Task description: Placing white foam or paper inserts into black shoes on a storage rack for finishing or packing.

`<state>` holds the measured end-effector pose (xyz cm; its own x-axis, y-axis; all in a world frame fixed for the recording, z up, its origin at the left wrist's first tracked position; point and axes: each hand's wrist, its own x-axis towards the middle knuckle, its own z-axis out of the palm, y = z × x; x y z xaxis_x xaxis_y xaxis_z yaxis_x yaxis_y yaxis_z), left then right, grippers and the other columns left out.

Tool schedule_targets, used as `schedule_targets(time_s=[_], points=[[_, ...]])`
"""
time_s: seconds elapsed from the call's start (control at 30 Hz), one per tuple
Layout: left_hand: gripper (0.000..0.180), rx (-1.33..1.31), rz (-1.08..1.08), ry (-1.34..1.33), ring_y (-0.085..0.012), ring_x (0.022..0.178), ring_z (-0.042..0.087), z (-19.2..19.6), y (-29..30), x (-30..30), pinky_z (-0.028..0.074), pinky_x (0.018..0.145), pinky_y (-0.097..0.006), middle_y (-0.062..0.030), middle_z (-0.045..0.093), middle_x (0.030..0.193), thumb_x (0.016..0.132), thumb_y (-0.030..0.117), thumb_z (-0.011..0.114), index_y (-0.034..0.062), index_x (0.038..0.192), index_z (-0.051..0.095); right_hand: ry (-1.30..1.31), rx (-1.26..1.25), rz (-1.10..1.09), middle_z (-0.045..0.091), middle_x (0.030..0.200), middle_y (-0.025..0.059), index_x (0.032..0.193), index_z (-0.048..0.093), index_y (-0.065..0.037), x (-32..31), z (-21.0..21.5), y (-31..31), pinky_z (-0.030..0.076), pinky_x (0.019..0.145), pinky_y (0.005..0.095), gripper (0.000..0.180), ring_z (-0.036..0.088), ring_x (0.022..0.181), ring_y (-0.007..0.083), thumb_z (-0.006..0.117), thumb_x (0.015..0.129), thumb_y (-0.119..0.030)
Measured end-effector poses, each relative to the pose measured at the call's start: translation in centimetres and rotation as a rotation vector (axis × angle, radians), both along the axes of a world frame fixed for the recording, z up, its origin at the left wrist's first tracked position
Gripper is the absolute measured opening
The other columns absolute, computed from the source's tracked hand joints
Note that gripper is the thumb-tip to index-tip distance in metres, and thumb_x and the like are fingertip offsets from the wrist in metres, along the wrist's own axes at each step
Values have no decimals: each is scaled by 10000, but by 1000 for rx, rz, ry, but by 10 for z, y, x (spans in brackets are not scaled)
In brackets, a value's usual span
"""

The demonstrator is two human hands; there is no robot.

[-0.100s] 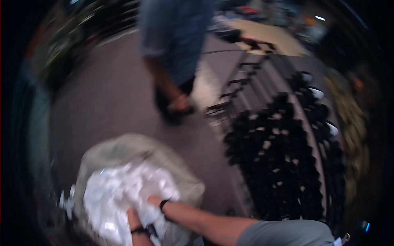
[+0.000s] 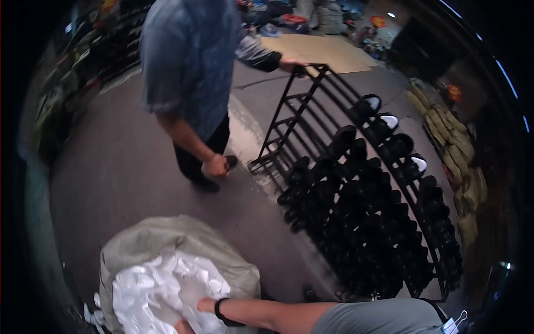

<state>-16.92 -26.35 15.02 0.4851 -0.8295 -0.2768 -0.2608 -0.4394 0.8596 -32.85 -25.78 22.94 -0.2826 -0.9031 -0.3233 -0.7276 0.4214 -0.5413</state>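
Note:
At the lower left stands a large sack of greyish-beige woven material, its mouth wide and filled with thin, glossy white pieces whose kind I cannot make out. My right hand, with a black band on its wrist, reaches into them from the right; its fingers are buried. Only a small part of my left hand shows at the lower edge, also among the white pieces. Whether either hand grips anything is hidden.
A person in a blue shirt stands beyond the sack, one hand on a black metal rack. Rows of black shoes fill the rack, right of me. Beige sacks are piled at far right; a tan board lies behind.
The view has shifted, so the sack and my hands sit lower, and my left forearm has left the picture. The person and rack appear farther left and sharper.

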Motion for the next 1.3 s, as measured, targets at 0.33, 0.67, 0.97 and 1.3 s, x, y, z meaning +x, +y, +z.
schedule_targets(time_s=[0.33,0.67,0.97,1.3], points=[[642,-22,-745,734,-334,1183,708,273,-15,-143,573,1065,-436,-222,703,1374,1078,407,718,-76,1481,590,-475,-344,122,699,1407,181,1516,638,-116,-131,254,70,503,1126,447,507,664,1268,395,645,1049,-316],[626,549,-1554,1068,-219,1277,673,416,177,-430,566,1063,-380,-147,695,1398,995,219,795,-25,1523,562,-95,-897,-803,701,1264,82,1371,634,-61,-344,383,383,609,888,348,516,726,1014,197,842,947,-267],[331,-1106,-2026,-399,-516,1351,575,475,88,-615,510,1154,-525,-358,512,1600,928,336,788,14,853,784,-177,-1012,-1183,709,1049,66,1263,654,-34,-497,438,432,547,710,289,407,661,829,120,810,910,-163],[343,-1052,-2279,-228,-446,1094,627,442,56,-670,541,976,-524,-264,685,1232,980,370,711,40,969,802,677,-6,-473,614,1401,237,1196,784,-179,-605,413,196,623,882,511,260,764,1055,402,658,978,-242]])
